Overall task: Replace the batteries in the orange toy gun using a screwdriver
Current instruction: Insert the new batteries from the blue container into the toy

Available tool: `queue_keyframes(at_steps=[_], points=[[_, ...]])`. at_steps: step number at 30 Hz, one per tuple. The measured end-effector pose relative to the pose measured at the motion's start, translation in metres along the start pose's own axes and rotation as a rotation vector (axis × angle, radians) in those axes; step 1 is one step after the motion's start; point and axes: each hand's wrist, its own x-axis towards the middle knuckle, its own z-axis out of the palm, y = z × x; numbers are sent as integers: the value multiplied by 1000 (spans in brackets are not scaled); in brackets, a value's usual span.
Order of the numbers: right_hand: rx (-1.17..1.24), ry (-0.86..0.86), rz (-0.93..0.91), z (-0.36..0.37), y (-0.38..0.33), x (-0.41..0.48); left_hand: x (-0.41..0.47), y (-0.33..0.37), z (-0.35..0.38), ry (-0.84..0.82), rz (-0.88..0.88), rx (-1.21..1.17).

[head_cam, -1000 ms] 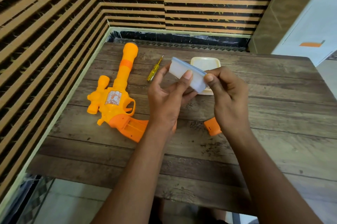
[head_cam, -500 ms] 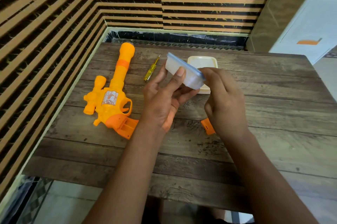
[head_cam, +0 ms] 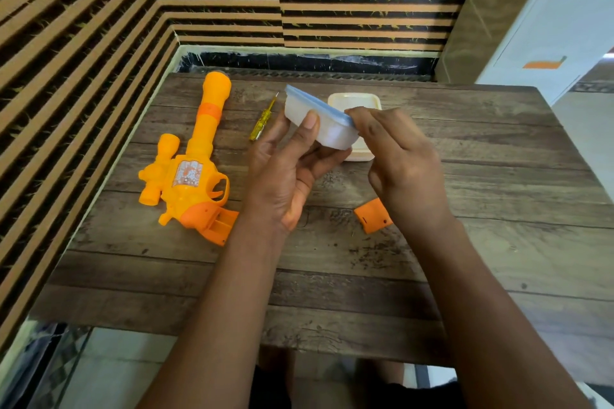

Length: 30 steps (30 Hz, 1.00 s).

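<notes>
Since the earlier frame, the small box (head_cam: 329,134) has been tipped further and the right hand (head_cam: 402,162) shifted onto its near corner. It is held in the left hand's (head_cam: 285,176) grip, thumb on the side wall, fingers beneath. The blue lid (head_cam: 312,101) is pinched by the right fingertips. The orange toy gun (head_cam: 196,172) is laid on the worktop (head_cam: 498,209) to the left, with the screwdriver (head_cam: 262,119) beside its barrel. An orange cover (head_cam: 368,219) is seen by the right wrist.

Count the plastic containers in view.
2. A blue-lidded container is held tilted above the table in the left hand, with the right hand pinching its lid edge. A cream container sits on the table behind it, partly hidden. No others visible.
</notes>
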Motion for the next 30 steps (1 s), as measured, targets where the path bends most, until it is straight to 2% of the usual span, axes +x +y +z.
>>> queue_keyframes(at_steps=[4,15,23,27,30], points=[[50,-8,41,1,4,-3,0,1,-2,11,-22,-6],[132,138,60,2,11,-3,-2,6,-8,-10,-81,31],[-12,129,-5,6,10,-1,-3,7,-12,-34,-96,89],[-27,258,77,5,6,2,-3,2,-10,-50,-93,65],[92,410,267,3,15,2,-3,0,-11,-20,-113,62]])
